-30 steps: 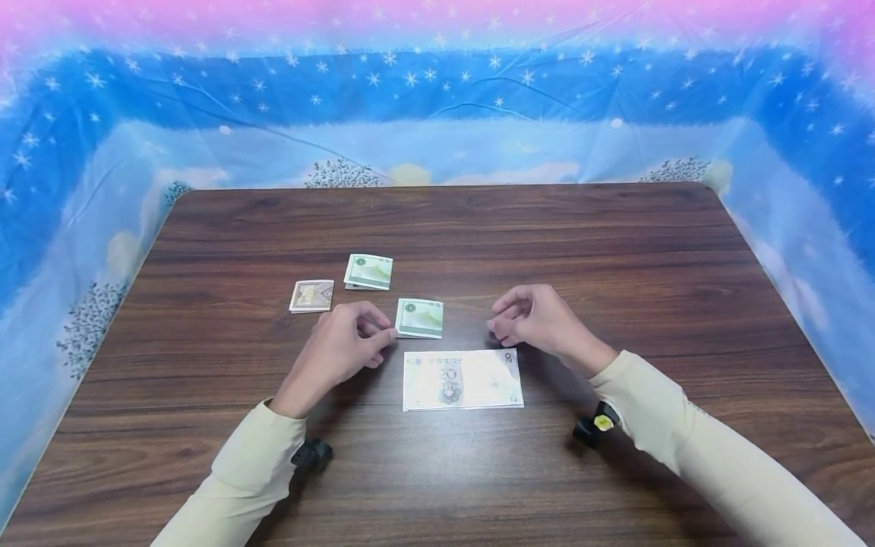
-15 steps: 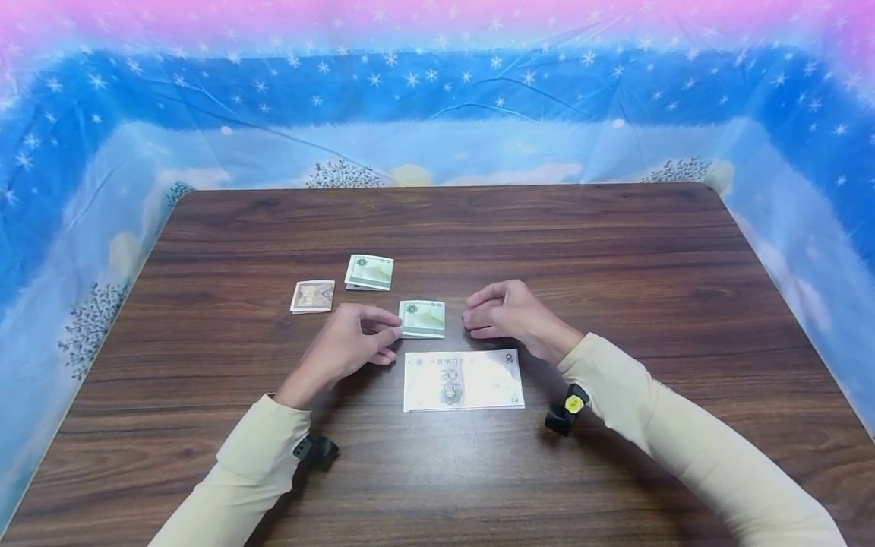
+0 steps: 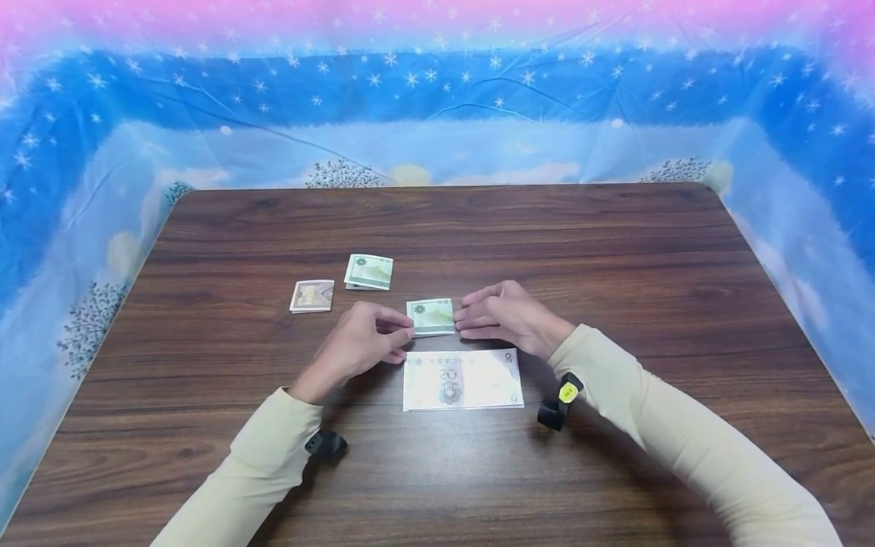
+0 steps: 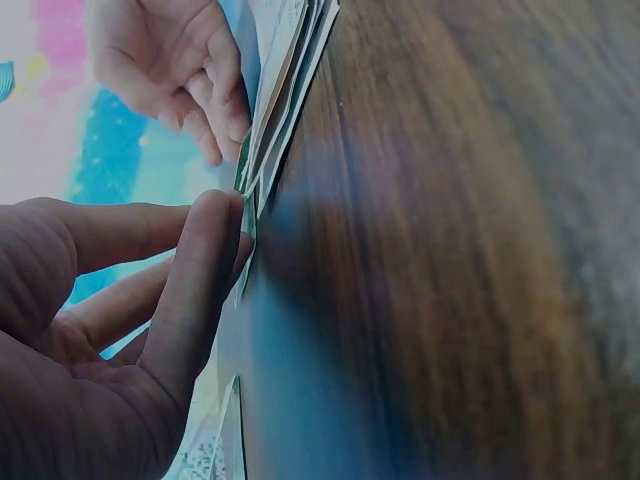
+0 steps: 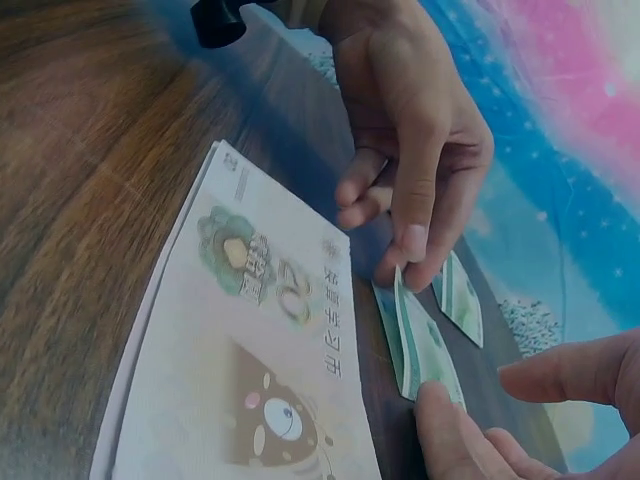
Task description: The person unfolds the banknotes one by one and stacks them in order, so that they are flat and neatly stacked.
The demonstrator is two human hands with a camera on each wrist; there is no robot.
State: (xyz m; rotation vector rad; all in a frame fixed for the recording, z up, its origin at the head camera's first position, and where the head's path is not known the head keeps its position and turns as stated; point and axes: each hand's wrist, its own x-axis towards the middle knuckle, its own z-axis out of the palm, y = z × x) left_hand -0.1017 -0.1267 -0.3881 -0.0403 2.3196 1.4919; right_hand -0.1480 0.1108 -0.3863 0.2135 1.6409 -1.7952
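Observation:
A folded green banknote (image 3: 432, 317) lies near the middle of the table between both hands. My left hand (image 3: 355, 342) pinches its left edge between thumb and fingertips; in the right wrist view the note's (image 5: 425, 340) folded layers spread slightly apart. My right hand (image 3: 509, 319) reaches its right edge, one fingertip (image 5: 435, 400) touching it and another finger held apart. Just in front of the green note lies a flat stack of pale notes (image 3: 478, 380) marked 20, its top one showing a cartoon bear. In the left wrist view the stack's (image 4: 285, 90) several layers show edge-on.
Another folded green note (image 3: 369, 272) and a folded brownish note (image 3: 311, 296) lie farther back to the left on the wooden table (image 3: 581, 235). A blue and pink snowflake-print cloth (image 3: 437, 83) hangs behind and along the sides.
My right hand has moved left to the green note's right edge. My left hand has taken hold of the note's left edge and shifted it slightly right.

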